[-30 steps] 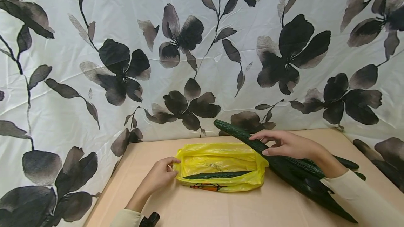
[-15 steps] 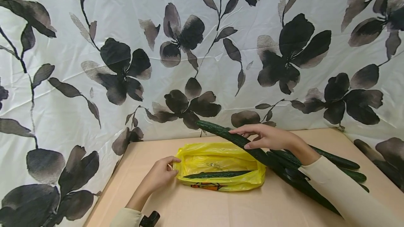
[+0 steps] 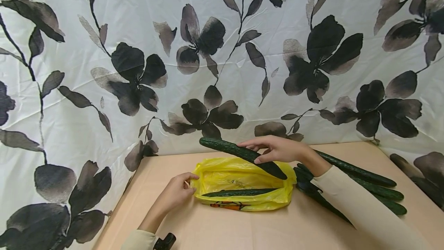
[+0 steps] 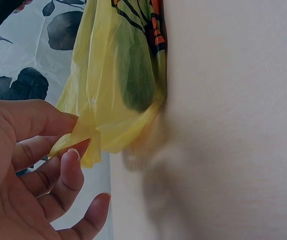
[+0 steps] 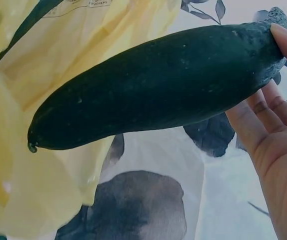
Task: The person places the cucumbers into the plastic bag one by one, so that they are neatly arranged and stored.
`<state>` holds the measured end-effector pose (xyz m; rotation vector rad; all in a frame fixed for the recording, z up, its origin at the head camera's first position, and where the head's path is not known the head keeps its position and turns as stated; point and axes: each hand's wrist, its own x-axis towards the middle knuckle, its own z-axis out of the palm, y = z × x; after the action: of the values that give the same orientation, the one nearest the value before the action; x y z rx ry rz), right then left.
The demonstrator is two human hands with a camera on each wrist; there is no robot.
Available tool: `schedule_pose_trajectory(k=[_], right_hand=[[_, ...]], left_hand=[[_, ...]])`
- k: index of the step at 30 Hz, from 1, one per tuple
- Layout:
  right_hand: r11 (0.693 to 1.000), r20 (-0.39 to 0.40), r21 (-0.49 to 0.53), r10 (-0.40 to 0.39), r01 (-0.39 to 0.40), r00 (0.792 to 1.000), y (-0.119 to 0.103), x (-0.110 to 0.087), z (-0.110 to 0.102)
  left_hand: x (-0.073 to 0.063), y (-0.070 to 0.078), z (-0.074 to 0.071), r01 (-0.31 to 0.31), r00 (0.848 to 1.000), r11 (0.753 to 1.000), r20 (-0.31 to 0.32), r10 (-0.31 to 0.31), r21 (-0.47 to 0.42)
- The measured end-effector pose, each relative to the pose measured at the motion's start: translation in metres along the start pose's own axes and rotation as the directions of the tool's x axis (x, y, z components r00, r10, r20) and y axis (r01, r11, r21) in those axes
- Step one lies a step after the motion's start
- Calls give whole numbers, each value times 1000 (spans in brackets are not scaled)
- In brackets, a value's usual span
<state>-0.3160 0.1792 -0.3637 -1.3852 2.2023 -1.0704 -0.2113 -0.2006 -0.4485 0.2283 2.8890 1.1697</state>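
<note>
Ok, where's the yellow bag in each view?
Head: bag low centre, its left edge at the left hand.
Left wrist: bag at top, left of centre, pinched by that hand.
Right wrist: bag at left, running behind the held cucumber.
Shared landmark: flowered cloth.

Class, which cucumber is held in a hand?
The held cucumber, tilted in the right hand by the yellow bag; the bagged cucumber lies inside, the remaining cucumbers on the table.

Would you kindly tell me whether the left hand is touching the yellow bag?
Touching: the left wrist view shows the left hand pinching the yellow bag at its edge.
</note>
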Motion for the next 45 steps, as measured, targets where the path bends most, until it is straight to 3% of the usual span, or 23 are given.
schedule_pose_trajectory(k=[12, 23, 45], right_hand=[[1000, 16, -27, -7, 8, 1000, 5, 19, 15], [1000, 63, -10, -8, 9, 998, 17, 28, 28], [990, 152, -98, 117, -103, 981, 36, 21, 49]], left_hand=[[-1, -1, 0, -7, 1000, 1000, 6, 8, -19], [-1, 3, -1, 21, 1000, 999, -8, -21, 25], [1, 3, 0, 46, 999, 999, -21, -46, 7]])
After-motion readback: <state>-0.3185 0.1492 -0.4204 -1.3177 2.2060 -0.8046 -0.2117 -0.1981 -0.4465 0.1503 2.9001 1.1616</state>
